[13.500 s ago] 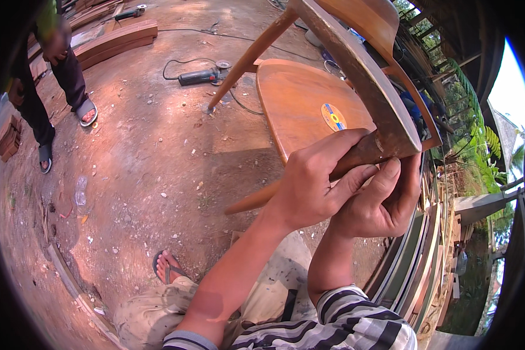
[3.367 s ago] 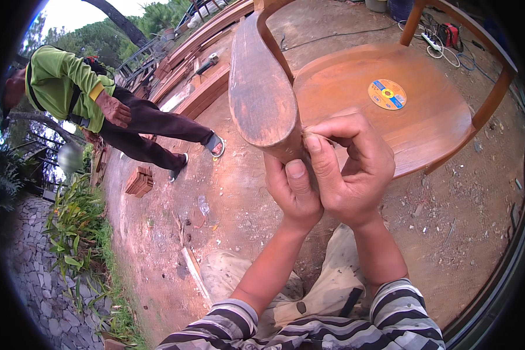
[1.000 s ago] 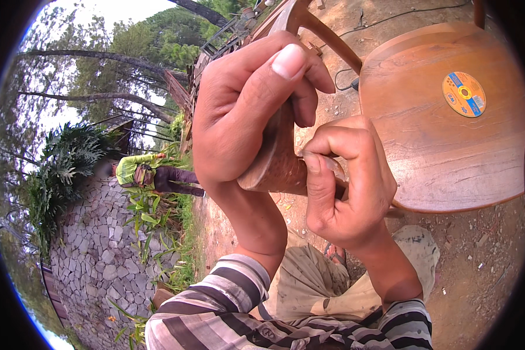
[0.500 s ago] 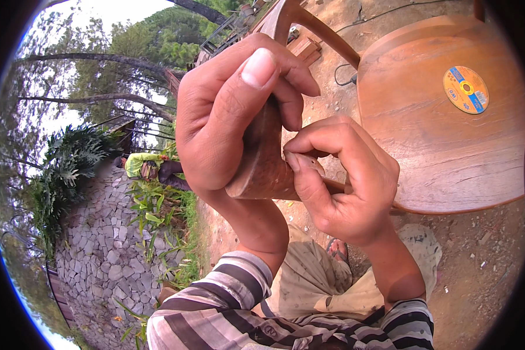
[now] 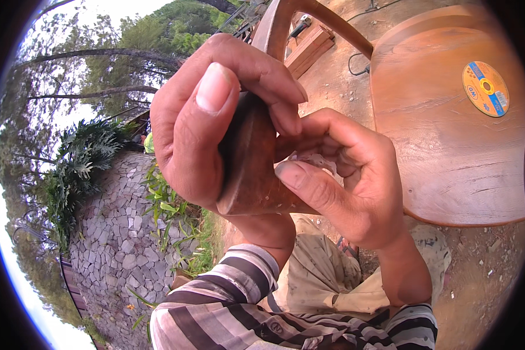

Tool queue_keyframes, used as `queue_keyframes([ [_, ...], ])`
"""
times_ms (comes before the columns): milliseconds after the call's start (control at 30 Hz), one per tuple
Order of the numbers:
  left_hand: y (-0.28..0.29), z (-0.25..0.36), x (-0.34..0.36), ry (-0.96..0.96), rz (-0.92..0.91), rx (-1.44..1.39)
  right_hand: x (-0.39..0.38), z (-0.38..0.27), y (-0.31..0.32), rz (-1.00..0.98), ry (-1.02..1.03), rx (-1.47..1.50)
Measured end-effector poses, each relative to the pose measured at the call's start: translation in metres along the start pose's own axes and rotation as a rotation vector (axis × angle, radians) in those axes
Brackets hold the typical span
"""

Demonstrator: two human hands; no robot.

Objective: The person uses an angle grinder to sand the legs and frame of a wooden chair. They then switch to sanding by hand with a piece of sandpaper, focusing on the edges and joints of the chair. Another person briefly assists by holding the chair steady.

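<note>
A brown wooden chair part [image 5: 256,184], with a broad flared end and a dark shaded side, stands between my hands. Around it curls my left hand [image 5: 201,122], thumb along the near side and fingers over the top. My right hand [image 5: 356,181] is bent against the right side of the wood, its thumb tip next to the surface. Between its thumb and fingers shows a small pale, see-through piece [image 5: 315,160]; its kind I cannot make out. The other fingertips of this hand are partly hidden.
A wooden chair seat [image 5: 437,157] at right bears an orange and blue cutting disc [image 5: 485,88]. Reddish wood blocks [image 5: 312,49] and a power tool [image 5: 300,26] lie beyond, near a cable [image 5: 356,65]. Stone paving [image 5: 128,233] and plants are at left, a person's yellow-green clothing [image 5: 149,143] partly hidden.
Both hands and the wood appear slightly lower and nearer. My right hand has opened its curl somewhat, showing more of the pale piece. The person at left is now mostly hidden.
</note>
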State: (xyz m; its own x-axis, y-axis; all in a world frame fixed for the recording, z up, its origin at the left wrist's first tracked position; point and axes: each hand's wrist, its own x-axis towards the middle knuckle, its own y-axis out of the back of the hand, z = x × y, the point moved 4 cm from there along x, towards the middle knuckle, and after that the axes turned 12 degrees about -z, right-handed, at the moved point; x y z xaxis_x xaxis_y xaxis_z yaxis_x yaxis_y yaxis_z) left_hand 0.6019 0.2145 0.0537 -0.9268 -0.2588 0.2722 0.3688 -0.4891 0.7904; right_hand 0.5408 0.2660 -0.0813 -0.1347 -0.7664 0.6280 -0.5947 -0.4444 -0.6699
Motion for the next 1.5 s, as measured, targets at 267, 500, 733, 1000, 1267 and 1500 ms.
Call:
queue_keyframes([
  [267,0.009,0.0,0.003,-0.018,-0.129,0.038,0.002,0.005,0.004,-0.063,0.028,-0.005],
  [500,0.006,0.001,0.004,-0.008,-0.127,0.027,0.0,-0.005,0.009,0.227,0.112,-0.689],
  [733,0.004,0.0,0.001,-0.013,-0.044,-0.051,-0.003,-0.018,0.032,0.22,0.001,-1.215],
  [1000,-0.004,0.001,0.003,-0.021,0.064,-0.013,-0.006,-0.016,0.022,-0.235,-0.029,-0.434],
  [1267,-0.005,-0.002,0.004,-0.024,0.076,-0.068,-0.005,-0.019,0.026,-0.299,0.178,-0.618],
  [1500,0.001,-0.005,0.003,-0.017,0.001,-0.081,-0.008,-0.01,0.031,-0.145,-0.062,-0.453],
])
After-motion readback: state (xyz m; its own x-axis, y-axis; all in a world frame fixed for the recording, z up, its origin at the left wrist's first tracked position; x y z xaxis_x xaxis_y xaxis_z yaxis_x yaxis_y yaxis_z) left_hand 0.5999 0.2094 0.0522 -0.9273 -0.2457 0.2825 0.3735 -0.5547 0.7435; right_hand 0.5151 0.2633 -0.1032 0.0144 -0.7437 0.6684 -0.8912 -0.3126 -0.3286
